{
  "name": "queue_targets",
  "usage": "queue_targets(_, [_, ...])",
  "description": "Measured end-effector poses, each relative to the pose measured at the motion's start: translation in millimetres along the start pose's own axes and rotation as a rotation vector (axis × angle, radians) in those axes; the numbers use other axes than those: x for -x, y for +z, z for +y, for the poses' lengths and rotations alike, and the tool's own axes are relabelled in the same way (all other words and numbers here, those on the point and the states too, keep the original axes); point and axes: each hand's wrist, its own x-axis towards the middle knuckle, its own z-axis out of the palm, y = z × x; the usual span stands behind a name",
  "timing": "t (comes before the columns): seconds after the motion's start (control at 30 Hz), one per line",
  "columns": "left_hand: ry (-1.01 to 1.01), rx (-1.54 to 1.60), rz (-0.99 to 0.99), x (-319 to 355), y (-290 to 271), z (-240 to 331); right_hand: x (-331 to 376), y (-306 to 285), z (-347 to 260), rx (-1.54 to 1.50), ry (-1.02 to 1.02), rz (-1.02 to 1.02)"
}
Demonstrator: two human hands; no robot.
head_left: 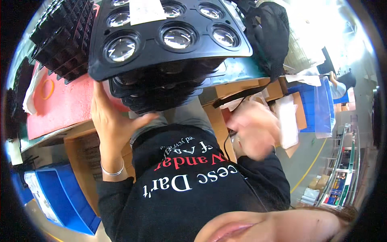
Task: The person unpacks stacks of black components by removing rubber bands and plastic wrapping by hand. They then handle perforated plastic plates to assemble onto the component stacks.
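Observation:
A stack of black plastic trays (155, 47) stands at the edge of the work table in front of me. Round clear lenses (177, 37) sit in the pockets of the top tray, and a white paper slip (147, 11) lies across it. My left hand (113, 121) is at the stack's near left corner, thumb stretched out to the right below it. Its other fingers point up beside the trays, their tips partly hidden by the top tray. Off to the right of the stack, my right hand (256, 129) is smeared by motion near open cardboard boxes; its fingers cannot be made out.
More black trays (60, 40) are piled at the far left on a pink mat (64, 101), near a yellow ring (47, 89). A black bag (268, 36) hangs at the right. Blue bins (66, 197) stand lower left. Another person's arm (336, 86) shows far right.

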Motion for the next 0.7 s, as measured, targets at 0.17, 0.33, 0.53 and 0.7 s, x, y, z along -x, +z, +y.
queue_targets(0.17, [0.146,-0.037,0.058,-3.0,1.5,-1.1,-25.0,18.9,-39.7,-0.389,-0.904,0.589])
queue_targets(0.33, [0.156,-0.010,0.064,6.3,7.4,-9.6,-17.6,18.1,-45.1,-0.566,-0.883,0.735])
queue_targets(0.53, [0.161,-0.015,0.030,14.9,6.7,-18.2,-14.9,16.7,-59.3,-0.744,-0.864,0.897])
queue_targets(0.7, [0.078,0.018,0.039,14.9,13.4,-19.7,-19.9,23.9,-62.6,-0.720,-0.967,0.994])
